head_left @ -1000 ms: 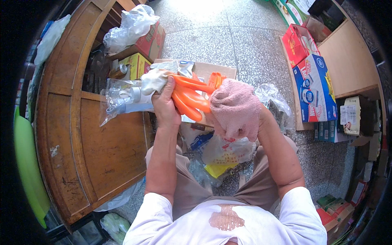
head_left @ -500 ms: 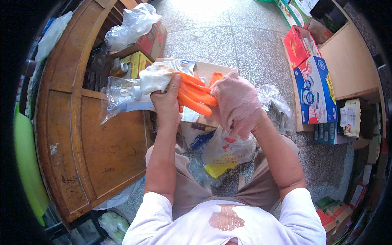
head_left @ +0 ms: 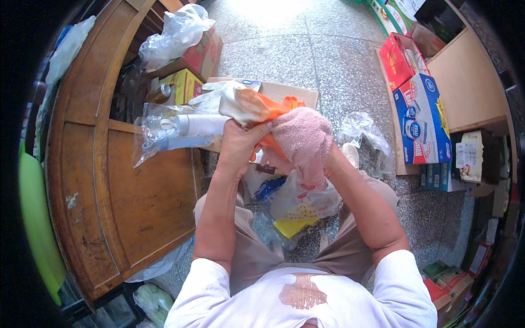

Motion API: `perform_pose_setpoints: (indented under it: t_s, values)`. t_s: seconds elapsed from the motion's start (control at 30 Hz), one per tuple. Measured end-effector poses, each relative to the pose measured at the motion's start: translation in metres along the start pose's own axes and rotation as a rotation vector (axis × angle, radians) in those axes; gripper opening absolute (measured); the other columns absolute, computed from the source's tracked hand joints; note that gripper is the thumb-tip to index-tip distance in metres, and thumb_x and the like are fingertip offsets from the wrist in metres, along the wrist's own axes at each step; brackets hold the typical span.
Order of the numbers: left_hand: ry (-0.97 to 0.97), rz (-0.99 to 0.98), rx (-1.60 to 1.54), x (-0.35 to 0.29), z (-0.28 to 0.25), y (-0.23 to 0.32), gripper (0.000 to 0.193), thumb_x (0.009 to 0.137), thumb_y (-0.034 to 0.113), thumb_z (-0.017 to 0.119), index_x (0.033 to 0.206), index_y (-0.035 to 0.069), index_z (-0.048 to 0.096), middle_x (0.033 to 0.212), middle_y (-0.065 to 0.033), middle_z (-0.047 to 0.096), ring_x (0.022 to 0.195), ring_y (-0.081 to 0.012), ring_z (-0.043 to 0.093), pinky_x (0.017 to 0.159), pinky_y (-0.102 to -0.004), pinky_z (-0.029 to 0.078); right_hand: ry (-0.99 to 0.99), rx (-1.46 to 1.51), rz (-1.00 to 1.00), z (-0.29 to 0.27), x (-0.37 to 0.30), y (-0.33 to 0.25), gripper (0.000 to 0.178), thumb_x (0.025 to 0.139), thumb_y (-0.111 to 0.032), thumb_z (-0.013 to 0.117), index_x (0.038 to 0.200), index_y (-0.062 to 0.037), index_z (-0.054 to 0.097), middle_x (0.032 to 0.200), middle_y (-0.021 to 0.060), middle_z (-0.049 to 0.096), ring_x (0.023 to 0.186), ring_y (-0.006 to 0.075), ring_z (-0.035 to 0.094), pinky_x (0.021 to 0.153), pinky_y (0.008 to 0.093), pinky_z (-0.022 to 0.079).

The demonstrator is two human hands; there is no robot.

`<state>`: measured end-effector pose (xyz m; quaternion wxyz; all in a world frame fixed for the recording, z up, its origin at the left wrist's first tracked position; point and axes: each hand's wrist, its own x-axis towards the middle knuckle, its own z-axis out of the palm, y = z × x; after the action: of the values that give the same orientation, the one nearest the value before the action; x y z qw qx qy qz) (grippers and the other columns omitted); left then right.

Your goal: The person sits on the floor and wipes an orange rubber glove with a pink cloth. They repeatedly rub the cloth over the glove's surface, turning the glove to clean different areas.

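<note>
1. Left hand [head_left: 239,143] is gripping an orange rubber glove with off-white lining [head_left: 254,104], above brown cardboard [head_left: 302,96].
2. Right hand [head_left: 331,158] is hiding mostly behind a pink terry cloth [head_left: 303,136]; cannot tell its grip.
3. Cloth is covering glove's far part; wiping seemingly under way, unfinished.
4. Glove's cleanness: cannot tell.

The pink cloth [head_left: 303,136] is hiding nearly all of the right hand [head_left: 330,163], and its fingers are lying out of sight; the cloth is also covering part of the orange glove [head_left: 256,104]; this glove is concealing some fingers of the left hand [head_left: 243,141]; the lower edge is cutting the white shirt [head_left: 355,298]; strong glare is washing out the far floor [head_left: 268,16].
</note>
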<state>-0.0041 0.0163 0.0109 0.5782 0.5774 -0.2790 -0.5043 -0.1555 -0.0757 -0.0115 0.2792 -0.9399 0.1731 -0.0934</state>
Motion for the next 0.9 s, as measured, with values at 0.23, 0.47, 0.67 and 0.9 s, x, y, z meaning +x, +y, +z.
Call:
perform_pose_setpoints:
  t_s: [0.23, 0.47, 0.67, 0.9]
  values:
    - [0.057, 0.211, -0.048, -0.001, 0.003, -0.005, 0.022, 0.083, -0.001, 0.070, 0.105, -0.001, 0.066, 0.098, -0.0061, 0.068, 0.088, -0.0125, 0.064, 0.076, -0.0253, 0.052, -0.032, 0.642, 0.233, -0.006, -0.010, -0.009, 0.034, 0.082, -0.019, 0.073, 0.113, -0.0090, 0.062, 0.109, 0.0049, 0.064, 0.094, 0.0138, 0.060, 0.083, 0.0285, 0.050]
    - [0.156, 0.164, -0.068, 0.004, 0.003, 0.003, 0.025, 0.084, 0.002, 0.070, 0.107, -0.001, 0.064, 0.100, -0.0084, 0.069, 0.084, -0.0148, 0.067, 0.072, -0.0267, 0.055, 0.155, 0.340, 0.085, 0.036, -0.038, 0.030, 0.039, 0.078, -0.028, 0.077, 0.110, -0.0103, 0.064, 0.107, 0.0069, 0.064, 0.103, 0.0225, 0.058, 0.097, 0.0367, 0.043]
    - [0.232, 0.197, -0.153, 0.008, -0.005, 0.000, 0.015, 0.086, 0.005, 0.069, 0.101, 0.002, 0.065, 0.086, -0.0052, 0.068, 0.057, -0.0069, 0.059, 0.042, -0.0194, 0.041, 0.016, 0.018, 0.142, 0.001, -0.020, 0.017, 0.032, 0.079, -0.023, 0.073, 0.107, -0.0095, 0.064, 0.106, 0.0059, 0.065, 0.093, 0.0188, 0.062, 0.088, 0.0341, 0.049]
    - [0.314, 0.280, -0.193, 0.012, -0.021, 0.002, 0.015, 0.087, 0.004, 0.069, 0.101, 0.001, 0.064, 0.087, -0.0038, 0.066, 0.064, -0.0071, 0.059, 0.047, -0.0200, 0.043, 0.377, 1.382, 0.317, -0.015, -0.030, 0.026, 0.030, 0.092, -0.012, 0.057, 0.121, -0.0066, 0.055, 0.112, 0.0076, 0.062, 0.098, 0.0172, 0.062, 0.084, 0.0316, 0.053]
